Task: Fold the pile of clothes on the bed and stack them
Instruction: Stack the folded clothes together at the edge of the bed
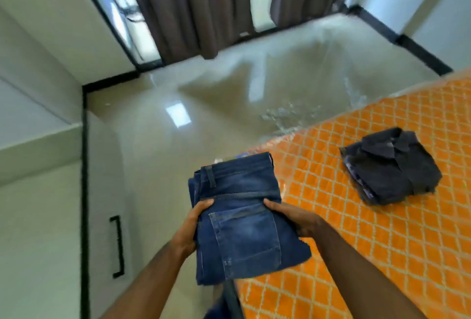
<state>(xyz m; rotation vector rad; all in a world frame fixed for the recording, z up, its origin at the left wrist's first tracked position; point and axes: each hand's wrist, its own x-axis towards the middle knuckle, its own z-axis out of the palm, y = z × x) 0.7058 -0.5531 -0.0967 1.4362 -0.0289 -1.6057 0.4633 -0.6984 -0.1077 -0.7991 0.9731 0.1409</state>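
Folded blue jeans point(242, 219) hang in the air over the near-left corner of the bed, back pocket facing up. My left hand point(190, 227) grips their left edge, thumb on top. On their right edge my right hand point(293, 218) holds them the same way. A stack of folded dark clothes point(392, 165), with a collared shirt on top, lies on the orange patterned mattress point(382, 255) to the right, apart from the jeans.
Glossy tiled floor point(204, 104) stretches beyond the bed's left edge. A pale cupboard with a black handle point(117, 246) stands at the left. Brown curtains point(193, 7) hang over the windows at the back.
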